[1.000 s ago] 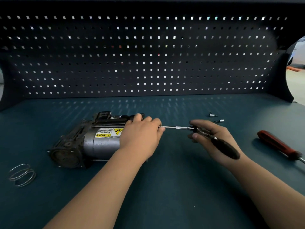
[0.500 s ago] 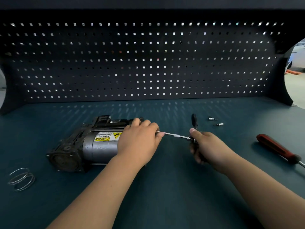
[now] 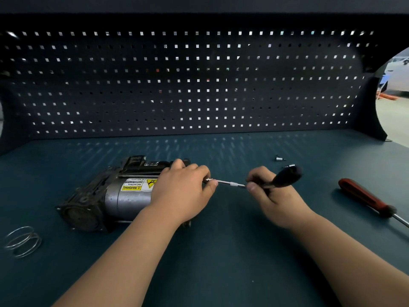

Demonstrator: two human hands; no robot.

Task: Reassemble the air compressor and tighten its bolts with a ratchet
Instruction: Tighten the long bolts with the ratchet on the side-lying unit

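The air compressor (image 3: 124, 193) lies on its side on the dark green bench, a silver motor can with a yellow warning label and a black head at its left end. My left hand (image 3: 181, 191) grips its right end, hiding the bolt area. A thin silver extension bar (image 3: 230, 183) runs from under my left fingers to the ratchet. My right hand (image 3: 272, 196) grips the ratchet (image 3: 285, 177), whose black handle points up and to the right.
A red-handled screwdriver (image 3: 365, 198) lies at the right. Two small silver sockets or bits (image 3: 279, 158) sit behind my right hand. A wire spring (image 3: 23, 241) rests at the left edge. A dark pegboard (image 3: 199, 85) walls the back.
The ratchet handle has swung from pointing down-right, through upright, to up and to the right. My left hand has stayed on the compressor's end.
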